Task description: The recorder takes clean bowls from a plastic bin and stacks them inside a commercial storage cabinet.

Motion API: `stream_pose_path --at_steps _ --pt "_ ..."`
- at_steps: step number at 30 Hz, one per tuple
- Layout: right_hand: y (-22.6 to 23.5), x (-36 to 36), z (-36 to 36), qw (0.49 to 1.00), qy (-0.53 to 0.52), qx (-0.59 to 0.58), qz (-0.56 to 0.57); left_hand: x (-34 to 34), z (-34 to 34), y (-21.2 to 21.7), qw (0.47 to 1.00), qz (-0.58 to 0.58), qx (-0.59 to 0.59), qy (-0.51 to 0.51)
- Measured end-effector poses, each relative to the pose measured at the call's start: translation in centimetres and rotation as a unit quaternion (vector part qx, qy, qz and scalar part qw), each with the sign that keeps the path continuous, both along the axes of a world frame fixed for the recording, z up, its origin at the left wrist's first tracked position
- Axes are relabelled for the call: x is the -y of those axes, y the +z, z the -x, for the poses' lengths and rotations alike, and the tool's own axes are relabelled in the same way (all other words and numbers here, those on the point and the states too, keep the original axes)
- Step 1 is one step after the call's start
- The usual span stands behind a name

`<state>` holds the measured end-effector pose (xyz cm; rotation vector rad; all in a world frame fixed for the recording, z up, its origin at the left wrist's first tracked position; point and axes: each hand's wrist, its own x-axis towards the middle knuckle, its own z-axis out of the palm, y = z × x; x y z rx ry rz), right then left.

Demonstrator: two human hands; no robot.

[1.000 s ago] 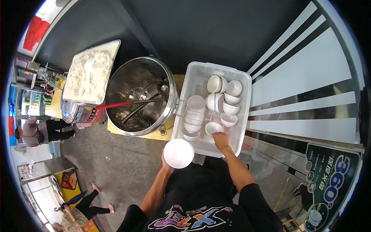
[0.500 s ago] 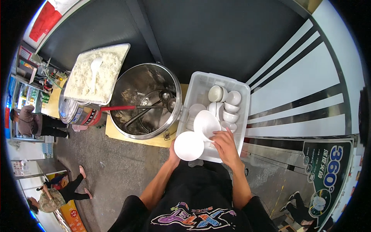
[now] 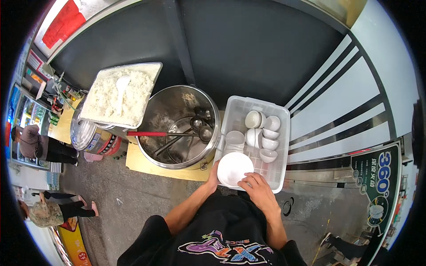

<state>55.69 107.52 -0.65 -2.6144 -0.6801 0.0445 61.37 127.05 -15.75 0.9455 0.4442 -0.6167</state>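
Note:
A white bowl (image 3: 235,169) is held over the near left corner of a translucent plastic crate (image 3: 282,170). My left hand (image 3: 213,175) grips its left side, the fingers mostly hidden behind it. My right hand (image 3: 256,187) is closed at the lower right of the rim, fingertips on the edge. A second rim seems to show within the first, so two bowls may be nested; I cannot tell for sure. Inside the crate, several small white bowls (image 3: 269,144) lie stacked on their sides, and a stack of clear bowls (image 3: 235,138) stands at the left.
Left of the crate is a deep steel pot (image 3: 213,146) with ladles (image 3: 205,134) in it, one red-handled. A tray of white rice (image 3: 102,104) with a white paddle (image 3: 120,95) sits farther left. A dark wall (image 3: 262,48) rises behind. People stand at the left.
The two bowls held apart have come together, one apparently inside the other. The view has shifted, so the crate and pot sit lower and farther right.

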Motion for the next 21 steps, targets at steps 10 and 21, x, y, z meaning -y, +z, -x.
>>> stream_pose_path --at_steps 10,21 --pt "-0.9 -3.9 3.0 1.000 -0.019 -0.009 0.001 -3.1 1.3 -1.0 0.998 -0.010 -0.044 -0.050" --pt "-3.1 -5.9 6.3 0.914 -0.241 -0.119 -0.304 -4.9 6.8 1.4 0.997 -0.045 -0.029 -0.056"
